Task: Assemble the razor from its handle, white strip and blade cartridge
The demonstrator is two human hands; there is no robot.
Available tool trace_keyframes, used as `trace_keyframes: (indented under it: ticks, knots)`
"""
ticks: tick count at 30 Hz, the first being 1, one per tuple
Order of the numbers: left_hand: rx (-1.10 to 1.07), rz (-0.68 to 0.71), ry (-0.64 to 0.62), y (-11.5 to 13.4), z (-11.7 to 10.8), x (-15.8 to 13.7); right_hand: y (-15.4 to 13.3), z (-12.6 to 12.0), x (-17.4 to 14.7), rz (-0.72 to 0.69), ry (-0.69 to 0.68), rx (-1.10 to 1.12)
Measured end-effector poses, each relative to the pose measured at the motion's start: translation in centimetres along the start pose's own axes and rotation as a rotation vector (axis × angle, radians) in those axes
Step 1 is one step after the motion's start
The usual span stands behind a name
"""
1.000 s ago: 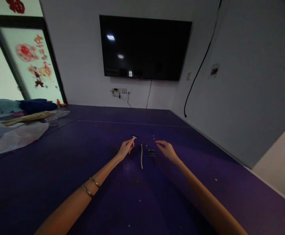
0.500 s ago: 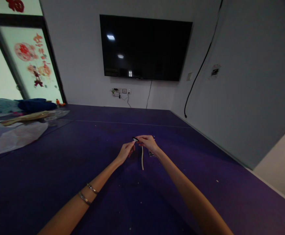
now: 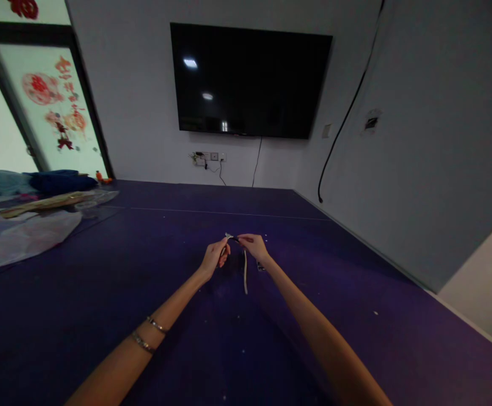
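Observation:
My left hand (image 3: 215, 259) is closed, its thumb and fingers pinching a small pale, shiny piece (image 3: 228, 235) whose kind is too small to make out. Just to the right, the fingertips of my right hand (image 3: 253, 246) pinch a thin dark piece (image 3: 234, 239). The dark piece reaches toward the pale one; whether they are joined I cannot tell. Below the hands, a white cord-like strip (image 3: 245, 276) lies on the purple surface (image 3: 165, 316). A small dark-and-white item (image 3: 260, 266) is partly hidden behind my right wrist.
Clear plastic bags (image 3: 34, 237) and blue cloth (image 3: 62, 181) lie at the far left. A black cable (image 3: 347, 115) hangs down the right wall. Ahead, a television (image 3: 252, 82) is mounted above wall sockets (image 3: 214, 157). Small white specks dot the surface.
My hands have drawn slightly apart, the left moving a little left and down. More of the pale piece and the dark piece now shows between them.

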State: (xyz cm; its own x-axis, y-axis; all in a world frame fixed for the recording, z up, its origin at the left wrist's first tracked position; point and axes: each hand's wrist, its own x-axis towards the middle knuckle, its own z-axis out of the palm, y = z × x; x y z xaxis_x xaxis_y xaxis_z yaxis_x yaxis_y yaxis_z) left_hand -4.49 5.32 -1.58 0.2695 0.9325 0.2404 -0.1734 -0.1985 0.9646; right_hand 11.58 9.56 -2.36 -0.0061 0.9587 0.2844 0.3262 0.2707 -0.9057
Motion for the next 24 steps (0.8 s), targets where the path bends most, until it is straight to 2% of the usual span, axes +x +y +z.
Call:
trace_keyframes:
  ticks: [6,12,18,24]
  knots:
    - [-0.060,0.007,0.029,1.2,-0.3,0.2,2.0,3.0,0.8,-0.029,0.019,-0.353]
    - [-0.082,0.012,0.049,1.6,-0.1,0.2,1.4,4.4,0.5,-0.048,0.004,-0.679]
    - [-0.050,-0.004,0.053,1.6,-0.2,0.3,-0.2,3.2,-0.2,-0.064,-0.046,-0.856]
    - [-0.035,-0.012,0.047,1.3,-0.3,0.2,-1.8,0.7,-1.7,0.024,-0.079,-0.971]
